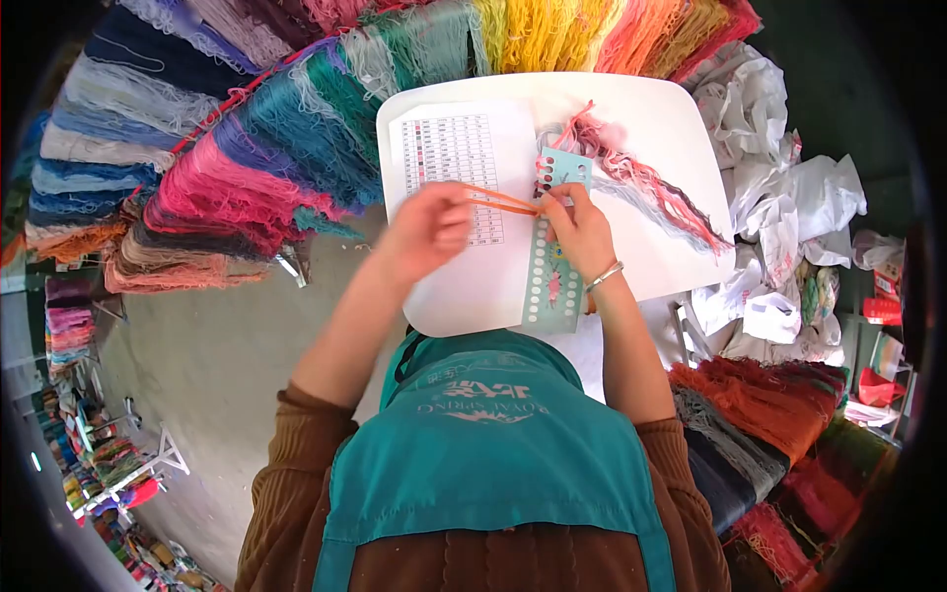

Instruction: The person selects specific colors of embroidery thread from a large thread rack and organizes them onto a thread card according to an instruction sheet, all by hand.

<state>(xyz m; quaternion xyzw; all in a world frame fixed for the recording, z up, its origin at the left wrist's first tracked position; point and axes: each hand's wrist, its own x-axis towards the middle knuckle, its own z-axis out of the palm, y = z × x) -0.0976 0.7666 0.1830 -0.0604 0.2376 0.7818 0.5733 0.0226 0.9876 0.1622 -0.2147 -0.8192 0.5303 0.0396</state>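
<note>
Orange thread (498,201) is stretched in a narrow loop between my two hands, above a white board. My left hand (434,232), a little blurred, has its fingers closed around the loop's left end. At the right end, my right hand (580,232) pinches the thread against a pale green card (554,311) with rows of punched holes. Strands in pink and dark shades hang at the card's upper holes. A printed chart (444,148) with a table of colour swatches lies left of the card. Beyond the card, a bundle of pink, red and grey threads (661,187) is spread out.
The white board (464,306) sits before my green apron (483,434). Hanks of coloured yarn (296,138) hang on racks to the left and behind the board. White plastic bags (779,197) are piled at right, with red and dark yarn (760,414) below them.
</note>
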